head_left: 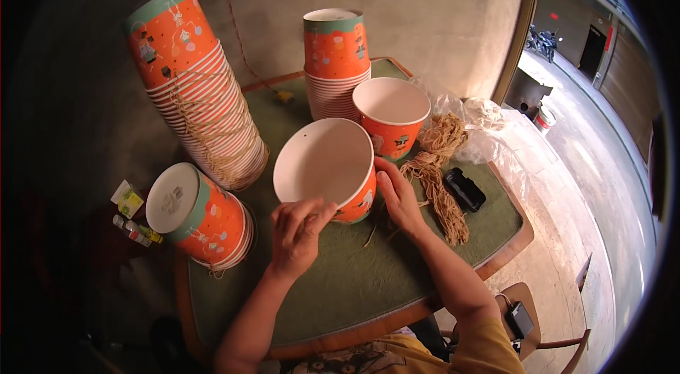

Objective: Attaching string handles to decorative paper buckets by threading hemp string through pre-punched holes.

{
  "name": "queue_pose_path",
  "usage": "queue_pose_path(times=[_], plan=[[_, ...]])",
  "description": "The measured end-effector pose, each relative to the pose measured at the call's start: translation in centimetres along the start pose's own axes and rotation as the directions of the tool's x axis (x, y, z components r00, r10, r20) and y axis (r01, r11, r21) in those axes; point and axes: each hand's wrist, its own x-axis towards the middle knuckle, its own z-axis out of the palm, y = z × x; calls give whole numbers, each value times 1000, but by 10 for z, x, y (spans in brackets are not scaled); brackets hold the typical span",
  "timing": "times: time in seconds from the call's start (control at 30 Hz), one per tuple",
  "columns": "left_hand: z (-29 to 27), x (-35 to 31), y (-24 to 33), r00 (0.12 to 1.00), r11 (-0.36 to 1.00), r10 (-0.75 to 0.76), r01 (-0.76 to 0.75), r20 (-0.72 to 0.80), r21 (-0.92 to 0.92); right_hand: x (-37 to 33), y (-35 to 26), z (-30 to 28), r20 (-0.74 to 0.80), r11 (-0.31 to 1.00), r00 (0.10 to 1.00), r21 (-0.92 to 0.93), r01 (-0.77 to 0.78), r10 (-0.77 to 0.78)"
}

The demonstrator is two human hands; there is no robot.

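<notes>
An orange paper bucket with a white inside stands tilted toward me on the green tabletop, and a small dark hole shows near its far rim. My left hand is at its near rim, fingers curled into a pinch; what they hold, if anything, is hidden. My right hand grips the bucket's right side, fingers along its wall. Thin tan string trails beside the bucket's base. A second open paper bucket stands just behind. To the right of my right hand lies a loose bundle of tan string.
A tall string-wrapped stack of upside-down buckets leans at left, with a shorter stack nearer. Another stack stands at the back. A black tray and clear plastic bags lie right. The wooden table edge is nearest me.
</notes>
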Motion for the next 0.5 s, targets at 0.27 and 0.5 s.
queue_pose_path(times=[0.27,0.5], plan=[[11,-11,15,891,839,-426,324,-158,-438,-5,-7,-9,111,977,987,172,-130,112],[14,-20,2,810,628,-586,458,5,-628,-5,-21,-5,81,948,995,310,-78,55]])
